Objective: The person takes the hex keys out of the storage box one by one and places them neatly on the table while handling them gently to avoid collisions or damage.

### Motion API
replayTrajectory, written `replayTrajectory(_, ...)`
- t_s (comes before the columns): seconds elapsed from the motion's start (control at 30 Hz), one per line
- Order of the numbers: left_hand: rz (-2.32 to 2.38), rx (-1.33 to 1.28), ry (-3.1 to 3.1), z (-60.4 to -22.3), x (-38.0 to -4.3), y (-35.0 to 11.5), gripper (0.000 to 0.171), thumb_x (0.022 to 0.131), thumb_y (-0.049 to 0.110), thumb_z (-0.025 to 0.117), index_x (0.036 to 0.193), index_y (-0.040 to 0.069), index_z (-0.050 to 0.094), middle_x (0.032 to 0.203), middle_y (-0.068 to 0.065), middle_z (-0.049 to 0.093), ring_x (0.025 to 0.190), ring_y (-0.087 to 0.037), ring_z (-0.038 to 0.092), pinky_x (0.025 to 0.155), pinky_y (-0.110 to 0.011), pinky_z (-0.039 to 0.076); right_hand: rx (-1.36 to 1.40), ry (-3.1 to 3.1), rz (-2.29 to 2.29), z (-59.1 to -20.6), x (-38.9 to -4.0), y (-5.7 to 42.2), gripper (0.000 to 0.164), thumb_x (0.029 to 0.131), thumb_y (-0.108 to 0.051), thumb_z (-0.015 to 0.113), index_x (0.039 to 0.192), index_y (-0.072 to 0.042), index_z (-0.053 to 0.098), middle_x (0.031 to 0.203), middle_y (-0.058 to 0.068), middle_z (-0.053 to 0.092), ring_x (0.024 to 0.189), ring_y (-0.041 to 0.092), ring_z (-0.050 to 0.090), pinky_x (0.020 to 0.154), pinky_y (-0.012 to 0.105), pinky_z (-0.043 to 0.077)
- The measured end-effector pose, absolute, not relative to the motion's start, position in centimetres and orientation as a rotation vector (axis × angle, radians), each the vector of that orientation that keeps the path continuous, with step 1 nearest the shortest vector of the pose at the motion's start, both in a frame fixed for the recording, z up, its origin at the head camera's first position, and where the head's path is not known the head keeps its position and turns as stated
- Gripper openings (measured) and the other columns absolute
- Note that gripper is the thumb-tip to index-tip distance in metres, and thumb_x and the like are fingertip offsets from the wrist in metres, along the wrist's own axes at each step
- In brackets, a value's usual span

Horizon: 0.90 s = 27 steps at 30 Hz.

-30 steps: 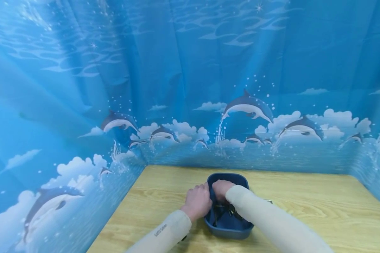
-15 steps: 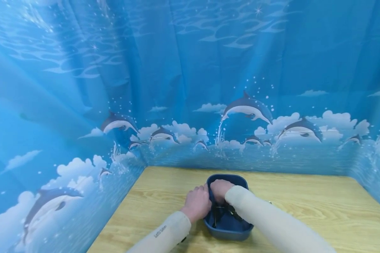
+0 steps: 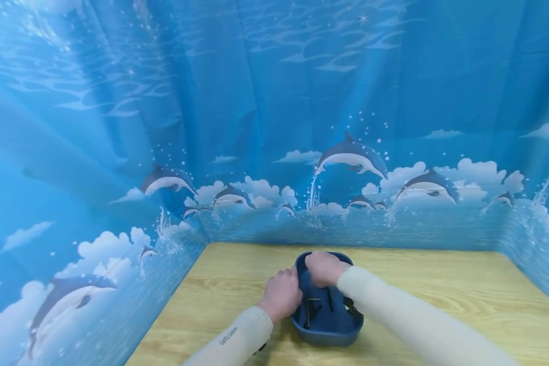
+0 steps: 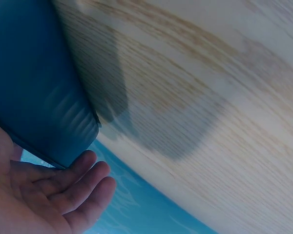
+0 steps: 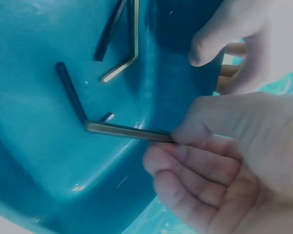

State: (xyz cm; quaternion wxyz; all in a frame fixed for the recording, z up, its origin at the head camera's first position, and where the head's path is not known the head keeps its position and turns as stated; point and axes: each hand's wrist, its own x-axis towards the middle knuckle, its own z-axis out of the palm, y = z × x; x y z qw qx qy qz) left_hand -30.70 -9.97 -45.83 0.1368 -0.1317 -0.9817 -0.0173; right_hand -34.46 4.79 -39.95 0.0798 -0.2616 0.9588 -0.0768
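A dark blue plastic bin stands on the table. My left hand grips its left rim; the right wrist view shows the thumb inside and fingers outside. In the left wrist view the fingers lie along the bin's outer wall. Inside the bin, my right hand pinches one end of an L-shaped hex key between thumb and fingertips. Another hex key and a dark bar lie on the bin floor. A short tip peeks out behind the held key.
The wood-patterned table extends on both sides of the bin. A blue curtain printed with dolphins hangs behind and along the sides. A dark piece sits under the right wrist, over the bin.
My right hand has risen a little out of the bin's depth and shifted slightly right, with a hex key pinched in it. More of the bin floor shows. The left hand keeps its hold.
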Motion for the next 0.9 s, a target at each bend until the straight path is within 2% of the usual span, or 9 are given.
replayTrajectory(0.13,-0.036,-0.374,-2.830,-45.9,-30.7,-10.0,0.045,0.090,0.024,0.064,0.127,-0.001,0.061,0.096,-0.010,0.069,0.087,-0.025,0.067,0.066,-0.042,0.056,-0.828,2.885,-0.374,-39.5,-33.7,6.1,0.026,0.090,0.002,0.063,0.071,-0.015,0.057,0.060,-0.003,0.039,0.052,0.014,0.034,0.053,0.032,0.030)
replayTrajectory(0.2,-0.023,-0.373,-2.820,-46.0,-30.8,-9.9,0.045,0.090,0.025,0.064,0.126,-0.001,0.061,0.096,-0.010,0.069,0.087,-0.025,0.067,0.065,-0.042,0.056,-0.846,2.895,-0.435,-39.2,-33.4,6.9,0.027,0.086,0.004,0.063,0.068,-0.015,0.056,0.059,-0.004,0.036,0.053,0.013,0.029,0.053,0.032,0.029)
replayTrajectory(0.33,-0.005,-0.377,-2.784,-46.1,-30.9,-10.0,0.043,0.086,0.024,0.065,0.122,-0.001,0.063,0.092,-0.009,0.068,0.085,-0.024,0.067,0.064,-0.042,0.055,-0.854,2.912,-0.559,-38.6,-32.6,8.3,0.020,0.080,0.005,0.064,0.077,-0.016,0.064,0.071,-0.006,0.055,0.059,0.010,0.044,0.059,0.030,0.042)
replayTrajectory(0.43,-0.009,-0.383,-2.770,-46.2,-30.9,-10.0,0.043,0.086,0.023,0.065,0.121,0.000,0.063,0.093,-0.009,0.069,0.086,-0.024,0.067,0.065,-0.042,0.055,-0.817,2.910,-0.672,-38.2,-32.0,9.3,0.022,0.080,0.004,0.064,0.087,-0.016,0.068,0.079,-0.004,0.064,0.066,0.011,0.057,0.064,0.033,0.051)
replayTrajectory(0.63,-0.015,-0.377,-2.794,-46.3,-30.9,-10.0,0.049,0.087,0.022,0.064,0.129,-0.002,0.060,0.102,-0.011,0.070,0.091,-0.026,0.068,0.069,-0.043,0.057,-0.743,2.919,-0.868,-37.8,-30.9,11.8,0.017,0.084,-0.001,0.067,0.094,-0.014,0.069,0.074,-0.003,0.061,0.064,0.014,0.055,0.061,0.032,0.048)
replayTrajectory(0.9,0.025,-0.380,-2.816,-46.3,-30.8,-10.1,0.053,0.089,0.026,0.064,0.135,-0.002,0.058,0.109,-0.011,0.070,0.096,-0.025,0.068,0.072,-0.042,0.057,-0.659,2.923,-0.990,-38.2,-29.8,14.9,0.016,0.084,-0.001,0.067,0.095,-0.012,0.069,0.082,-0.001,0.064,0.072,0.014,0.059,0.063,0.032,0.050)
